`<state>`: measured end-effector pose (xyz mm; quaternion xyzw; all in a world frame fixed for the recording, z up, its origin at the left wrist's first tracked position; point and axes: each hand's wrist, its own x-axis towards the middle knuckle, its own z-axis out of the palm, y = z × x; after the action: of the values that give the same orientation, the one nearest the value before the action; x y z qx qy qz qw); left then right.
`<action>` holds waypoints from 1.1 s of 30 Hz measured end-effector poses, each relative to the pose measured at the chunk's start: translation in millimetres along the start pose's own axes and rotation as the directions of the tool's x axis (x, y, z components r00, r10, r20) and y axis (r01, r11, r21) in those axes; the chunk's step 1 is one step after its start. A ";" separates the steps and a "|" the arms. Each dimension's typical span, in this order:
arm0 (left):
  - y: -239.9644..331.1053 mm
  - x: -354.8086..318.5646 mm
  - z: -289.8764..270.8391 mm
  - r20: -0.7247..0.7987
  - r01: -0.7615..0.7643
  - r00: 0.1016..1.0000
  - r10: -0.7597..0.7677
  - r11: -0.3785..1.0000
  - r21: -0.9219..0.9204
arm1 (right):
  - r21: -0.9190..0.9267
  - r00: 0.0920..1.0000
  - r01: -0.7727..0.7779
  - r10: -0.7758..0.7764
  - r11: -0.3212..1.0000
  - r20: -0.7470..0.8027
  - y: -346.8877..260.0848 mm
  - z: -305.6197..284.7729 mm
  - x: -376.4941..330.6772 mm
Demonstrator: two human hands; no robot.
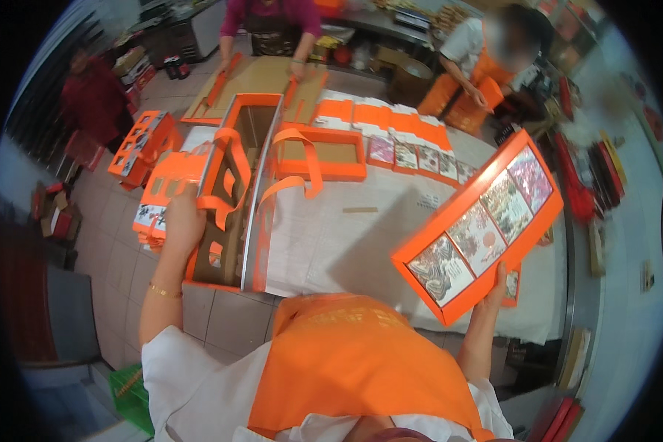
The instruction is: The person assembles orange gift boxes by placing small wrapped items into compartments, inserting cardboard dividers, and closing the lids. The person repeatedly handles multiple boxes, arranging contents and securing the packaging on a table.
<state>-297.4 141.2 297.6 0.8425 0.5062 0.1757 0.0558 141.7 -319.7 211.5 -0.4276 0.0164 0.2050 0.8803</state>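
My left hand (189,215) grips the left side of a tall open gift box (254,118), orange outside and brown inside, tilted up at the table's left edge. Orange ribbon handles (311,158) hang from it, and a clear window panel shows on its right side. In my right hand (496,289) is an orange tray (436,309), held up at a slant by its lower right edge. A row of several small picture boxes (477,237) fills that tray, in white, gold and pink. The fingers of my right hand are partly hidden behind it.
An orange open tray (357,175) lies beyond the gift box, near rows of small orange-and-white boxes (390,121). Folded orange cartons (171,173) stack at the left. Across the table (331,250), one person handles flat cardboard (199,110); another holds an orange piece (491,92).
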 end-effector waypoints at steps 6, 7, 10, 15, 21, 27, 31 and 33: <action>52.4 -20.8 49.3 0.040 -0.156 0.985 0.167 0.966 -0.207 | -0.041 0.987 0.161 -0.162 0.986 -0.020 -7.4 -18.7 -4.4; 71.8 -17.3 74.0 0.038 -0.207 0.975 0.221 0.953 -0.222 | -0.017 0.989 0.142 -0.143 0.990 -0.026 -7.8 -27.5 0.0; 135.8 -12.4 167.7 0.138 -0.117 0.980 0.144 0.976 -0.185 | 0.047 0.998 0.068 -0.068 0.997 -0.010 -0.4 -41.7 18.7; 221.3 -37.5 226.6 0.283 -0.027 0.949 0.142 0.927 -0.375 | -0.116 0.999 0.037 -0.040 0.993 -0.025 -13.0 -32.3 18.7; 262.2 -59.9 244.7 0.515 0.392 0.841 0.163 0.472 -0.790 | -0.393 0.999 -0.011 0.026 0.919 0.033 -23.2 -5.8 29.9; 258.3 -61.0 302.1 0.888 0.787 0.426 0.172 -0.555 -0.270 | -0.659 0.989 -0.066 0.137 0.749 0.057 -33.9 29.3 46.6; 225.7 -69.6 352.3 0.917 0.826 0.345 0.199 -0.528 -0.197 | -0.744 0.972 -0.129 0.231 0.655 0.035 -20.9 58.0 52.8; 217.7 -73.0 364.8 0.928 0.827 0.340 0.151 -0.517 -0.219 | -0.766 0.960 -0.162 0.280 0.622 0.024 -15.4 72.4 53.4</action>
<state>-18.5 3.3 -0.7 0.0848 0.4295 0.1286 0.8898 185.7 -254.7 258.0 -0.7346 -0.0803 0.3294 0.5878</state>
